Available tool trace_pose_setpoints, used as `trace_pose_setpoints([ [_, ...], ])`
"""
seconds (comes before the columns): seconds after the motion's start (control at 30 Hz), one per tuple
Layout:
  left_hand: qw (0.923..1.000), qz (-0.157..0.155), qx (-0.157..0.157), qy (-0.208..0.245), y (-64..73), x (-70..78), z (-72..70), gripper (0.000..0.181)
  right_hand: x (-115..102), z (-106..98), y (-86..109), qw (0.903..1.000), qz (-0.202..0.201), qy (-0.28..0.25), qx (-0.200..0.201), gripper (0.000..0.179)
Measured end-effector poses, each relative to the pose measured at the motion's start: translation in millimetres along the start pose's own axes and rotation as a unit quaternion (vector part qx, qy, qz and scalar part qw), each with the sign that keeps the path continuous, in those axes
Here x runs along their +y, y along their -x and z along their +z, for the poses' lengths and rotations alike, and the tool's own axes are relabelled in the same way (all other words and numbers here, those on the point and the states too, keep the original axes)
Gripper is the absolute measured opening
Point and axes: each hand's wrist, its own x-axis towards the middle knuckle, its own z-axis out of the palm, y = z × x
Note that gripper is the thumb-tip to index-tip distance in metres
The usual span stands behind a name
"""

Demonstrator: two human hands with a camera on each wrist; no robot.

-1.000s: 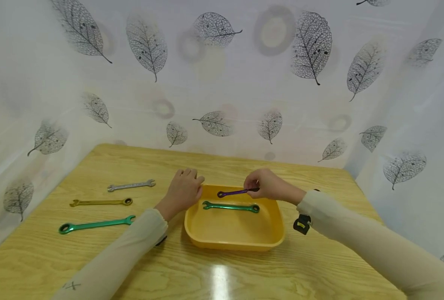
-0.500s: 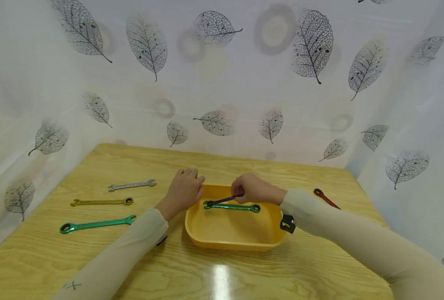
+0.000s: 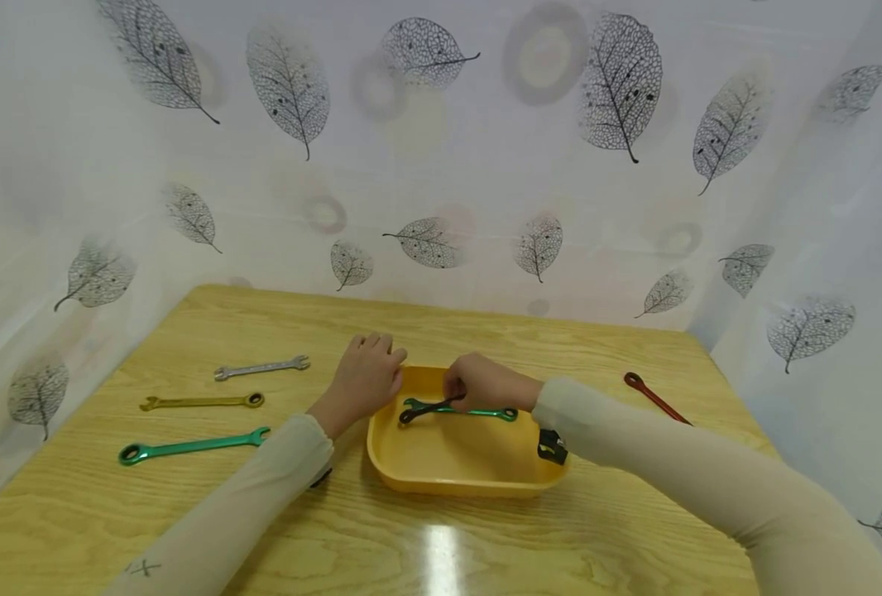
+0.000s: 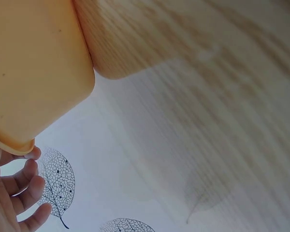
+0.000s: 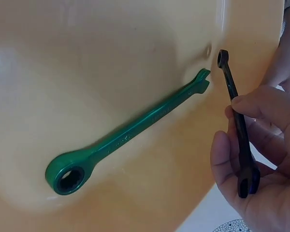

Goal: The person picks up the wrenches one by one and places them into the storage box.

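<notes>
A yellow plastic basin (image 3: 456, 487) stands on the wooden table in front of me. My left hand (image 3: 362, 377) holds the rim at its far left corner; the left wrist view shows the fingers curled at the rim, the thumb hidden. Over the basin, my right hand (image 3: 489, 382) pinches a dark purple combination wrench (image 5: 241, 133) between thumb and fingers. Its ring end points left in the head view, and its open end lies near the palm in the right wrist view. A green ratchet wrench (image 5: 135, 121) lies on the basin's floor, partly behind the purple one.
On the table's left lie a silver wrench (image 3: 262, 367), a gold wrench (image 3: 203, 402) and another green wrench (image 3: 191, 447). A red wrench (image 3: 657, 399) lies on the right, partly behind the right sleeve. A leaf-patterned curtain (image 3: 441, 165) hangs behind the table.
My right hand has moved left and lower over the basin with the purple wrench, whose ring end now points down to the left. The red wrench has come into view. My left hand stays.
</notes>
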Motion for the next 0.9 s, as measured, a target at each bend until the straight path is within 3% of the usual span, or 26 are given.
trace_pose_setpoints([
  [0.9, 0.9999, 0.004, 0.013, 0.001, 0.4, -0.9, 1.8, 0.007, -2, 10, -8.9, 0.9999, 0.007, -0.008, 0.008, 0.004],
])
